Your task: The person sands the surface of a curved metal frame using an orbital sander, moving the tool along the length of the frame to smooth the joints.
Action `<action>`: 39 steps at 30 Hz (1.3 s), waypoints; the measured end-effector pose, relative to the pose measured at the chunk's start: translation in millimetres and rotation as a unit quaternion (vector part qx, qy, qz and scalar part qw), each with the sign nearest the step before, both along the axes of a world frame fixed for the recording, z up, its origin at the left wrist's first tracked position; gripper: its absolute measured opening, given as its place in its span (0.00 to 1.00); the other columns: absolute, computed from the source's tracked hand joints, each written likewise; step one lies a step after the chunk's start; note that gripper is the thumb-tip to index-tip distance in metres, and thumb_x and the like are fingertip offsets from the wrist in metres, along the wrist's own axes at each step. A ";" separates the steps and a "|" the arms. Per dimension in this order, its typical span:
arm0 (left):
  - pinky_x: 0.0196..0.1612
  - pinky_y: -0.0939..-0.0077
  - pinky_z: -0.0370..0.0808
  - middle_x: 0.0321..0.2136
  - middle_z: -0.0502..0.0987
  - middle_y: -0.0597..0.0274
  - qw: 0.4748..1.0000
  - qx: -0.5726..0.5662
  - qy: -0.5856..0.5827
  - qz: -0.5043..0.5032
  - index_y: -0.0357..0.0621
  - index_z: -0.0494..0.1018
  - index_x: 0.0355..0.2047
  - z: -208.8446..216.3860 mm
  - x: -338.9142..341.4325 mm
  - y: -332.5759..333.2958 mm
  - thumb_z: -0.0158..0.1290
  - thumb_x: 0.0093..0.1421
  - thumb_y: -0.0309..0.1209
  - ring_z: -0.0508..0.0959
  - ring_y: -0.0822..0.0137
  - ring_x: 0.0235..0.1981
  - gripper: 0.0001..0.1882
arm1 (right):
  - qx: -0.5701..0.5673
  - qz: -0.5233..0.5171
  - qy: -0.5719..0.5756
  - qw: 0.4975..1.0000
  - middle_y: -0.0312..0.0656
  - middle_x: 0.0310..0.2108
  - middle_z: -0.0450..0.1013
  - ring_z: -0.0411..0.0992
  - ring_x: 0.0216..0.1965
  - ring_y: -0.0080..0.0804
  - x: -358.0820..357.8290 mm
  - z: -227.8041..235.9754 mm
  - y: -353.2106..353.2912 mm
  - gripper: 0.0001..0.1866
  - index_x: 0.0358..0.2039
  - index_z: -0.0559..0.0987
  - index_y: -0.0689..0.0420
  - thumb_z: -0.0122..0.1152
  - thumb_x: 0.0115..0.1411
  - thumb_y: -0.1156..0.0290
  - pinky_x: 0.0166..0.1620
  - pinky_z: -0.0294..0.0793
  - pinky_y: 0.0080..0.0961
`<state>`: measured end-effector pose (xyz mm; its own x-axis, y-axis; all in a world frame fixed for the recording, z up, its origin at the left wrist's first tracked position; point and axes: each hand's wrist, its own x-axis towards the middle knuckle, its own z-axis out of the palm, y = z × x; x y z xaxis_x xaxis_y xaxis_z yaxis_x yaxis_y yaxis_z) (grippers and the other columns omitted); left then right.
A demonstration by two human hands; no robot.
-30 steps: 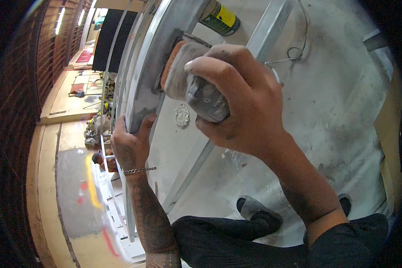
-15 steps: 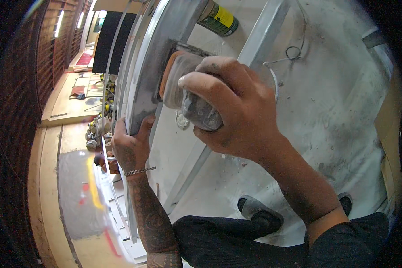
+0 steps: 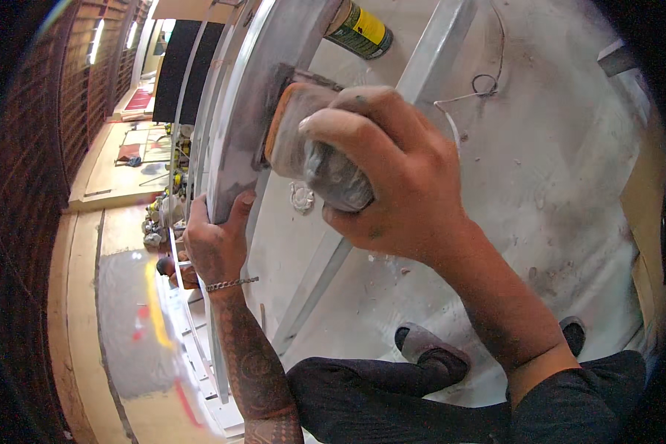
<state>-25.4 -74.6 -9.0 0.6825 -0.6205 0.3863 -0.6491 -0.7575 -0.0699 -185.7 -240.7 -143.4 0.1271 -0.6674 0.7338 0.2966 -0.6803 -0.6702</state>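
My right hand [image 3: 407,177] is closed round the rounded grey grip of a dusty palm sander [image 3: 292,122] with an orange band near its base. The sander's dark pad is held on its side against a grey-coated frame piece [image 3: 233,140], whose surface looks smooth and patchy. Below the sander, my left hand [image 3: 216,240] grips the lower end of that piece, thumb on the near side and fingers round the far edge. A chain bracelet circles the left wrist. The contact under the pad is hidden.
A can [image 3: 366,33] with a yellow and dark label lies beyond the frame. A pale diagonal bar [image 3: 436,52] crosses above the dusty floor covering, near a thin cord [image 3: 502,44]. My slippered foot [image 3: 429,349] is below. Another person [image 3: 177,270] is at the left.
The sander and my right hand have shifted very slightly, and the grip looks blurred. My left hand keeps its hold on the frame piece.
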 end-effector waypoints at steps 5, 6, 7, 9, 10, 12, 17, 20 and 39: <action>0.42 0.54 0.79 0.32 0.84 0.41 0.998 0.022 -0.050 -0.026 0.31 0.79 0.43 -6.5 9.8 5.7 0.69 0.51 0.62 0.85 0.42 0.37 0.41 | 0.031 0.001 0.033 0.999 0.40 0.45 0.74 0.79 0.43 0.44 -4.4 1.4 -3.4 0.38 0.51 0.78 0.46 0.75 0.32 0.75 0.41 0.81 0.38; 0.42 0.54 0.79 0.32 0.84 0.41 0.998 0.023 -0.051 -0.026 0.31 0.79 0.43 -5.6 10.2 5.8 0.69 0.51 0.62 0.85 0.42 0.37 0.41 | 0.008 -0.006 0.018 1.000 0.40 0.45 0.74 0.79 0.43 0.43 -1.0 0.0 -3.6 0.38 0.51 0.78 0.46 0.75 0.32 0.75 0.41 0.81 0.38; 0.42 0.53 0.79 0.32 0.84 0.40 0.998 0.029 -0.048 -0.022 0.31 0.78 0.43 -4.8 10.1 5.9 0.68 0.50 0.63 0.85 0.42 0.37 0.42 | -0.015 -0.013 0.003 1.000 0.40 0.46 0.74 0.79 0.43 0.43 1.5 -1.5 -3.4 0.38 0.51 0.78 0.46 0.75 0.32 0.76 0.41 0.81 0.38; 0.42 0.53 0.79 0.33 0.84 0.40 0.998 0.034 -0.046 -0.019 0.31 0.78 0.43 -3.0 7.8 5.5 0.68 0.50 0.65 0.85 0.41 0.38 0.43 | -0.011 -0.007 0.005 1.000 0.39 0.46 0.74 0.79 0.43 0.43 2.1 -1.3 -0.6 0.38 0.51 0.78 0.46 0.76 0.32 0.75 0.41 0.81 0.39; 0.42 0.52 0.79 0.33 0.84 0.39 0.999 0.020 -0.028 -0.025 0.31 0.78 0.43 -1.7 5.1 4.9 0.67 0.50 0.66 0.85 0.41 0.38 0.44 | -0.009 -0.001 0.008 1.000 0.39 0.46 0.74 0.79 0.43 0.42 1.8 0.0 0.7 0.38 0.51 0.78 0.46 0.76 0.32 0.75 0.42 0.81 0.39; 0.42 0.52 0.79 0.33 0.84 0.39 0.999 0.006 -0.011 -0.030 0.30 0.78 0.44 -0.8 4.2 4.8 0.66 0.50 0.67 0.85 0.40 0.38 0.45 | 0.004 -0.001 0.016 1.000 0.39 0.46 0.74 0.79 0.44 0.42 -1.6 -0.4 -0.1 0.38 0.50 0.78 0.45 0.76 0.32 0.74 0.42 0.81 0.39; 0.42 0.52 0.79 0.33 0.83 0.38 0.999 0.021 -0.036 -0.034 0.30 0.78 0.43 -4.9 7.0 3.3 0.65 0.52 0.67 0.85 0.39 0.38 0.44 | 0.026 -0.006 0.033 0.999 0.38 0.46 0.74 0.79 0.44 0.41 -6.1 1.5 -4.7 0.37 0.50 0.78 0.45 0.76 0.33 0.74 0.43 0.81 0.39; 0.42 0.50 0.78 0.32 0.82 0.37 0.996 0.043 -0.054 -0.057 0.31 0.78 0.42 -0.9 12.8 10.0 0.62 0.55 0.68 0.84 0.39 0.38 0.44 | -0.001 -0.007 0.018 1.000 0.39 0.46 0.74 0.79 0.45 0.41 0.7 0.8 4.7 0.38 0.50 0.78 0.44 0.77 0.33 0.73 0.43 0.82 0.38; 0.38 0.50 0.75 0.27 0.80 0.42 0.996 0.040 -0.061 -0.055 0.36 0.78 0.42 0.3 13.9 6.5 0.37 0.63 0.77 0.82 0.39 0.33 0.49 | 0.000 0.017 -0.004 1.000 0.40 0.47 0.74 0.79 0.43 0.42 8.3 1.1 24.4 0.34 0.47 0.80 0.45 0.79 0.34 0.73 0.43 0.82 0.36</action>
